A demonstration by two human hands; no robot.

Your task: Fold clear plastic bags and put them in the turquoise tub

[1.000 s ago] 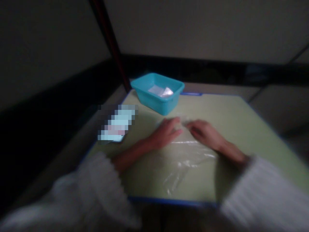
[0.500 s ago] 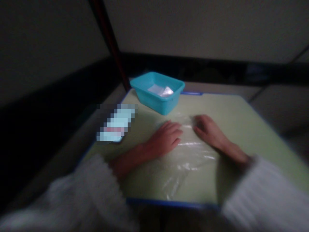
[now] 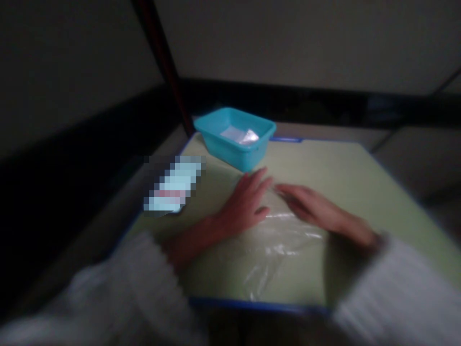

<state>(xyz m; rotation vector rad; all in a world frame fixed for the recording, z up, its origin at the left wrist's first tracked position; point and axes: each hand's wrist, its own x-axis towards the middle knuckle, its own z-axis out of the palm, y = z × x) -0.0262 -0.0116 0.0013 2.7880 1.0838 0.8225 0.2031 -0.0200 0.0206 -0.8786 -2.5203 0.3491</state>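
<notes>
A clear plastic sheet or bag point(image 3: 277, 250) lies wrinkled on the table in front of me, shining in streaks. My left hand point(image 3: 247, 202) rests over its left side, open, with the fingers spread and pointing away from me. From the right, my right hand point(image 3: 306, 204) reaches over the far part of the plastic. Its fingers are stretched out toward my left fingertips, slightly blurred, and a small gap separates the two hands. The plastic's far edge near the fingertips is hard to make out.
The yellow-green table point(image 3: 345, 178) has a blue edge. At its far side stands a turquoise plastic basin point(image 3: 248, 156) holding a white, shiny packet point(image 3: 249, 137). On the left lies a pixelated, phone-like flat object point(image 3: 175, 185). A dark red post point(image 3: 162, 53) rises behind.
My right hand has moved left and slightly nearer, its curled fingers now straightened. My left fingers have lifted and spread farther toward the basin. The basin has not moved.
</notes>
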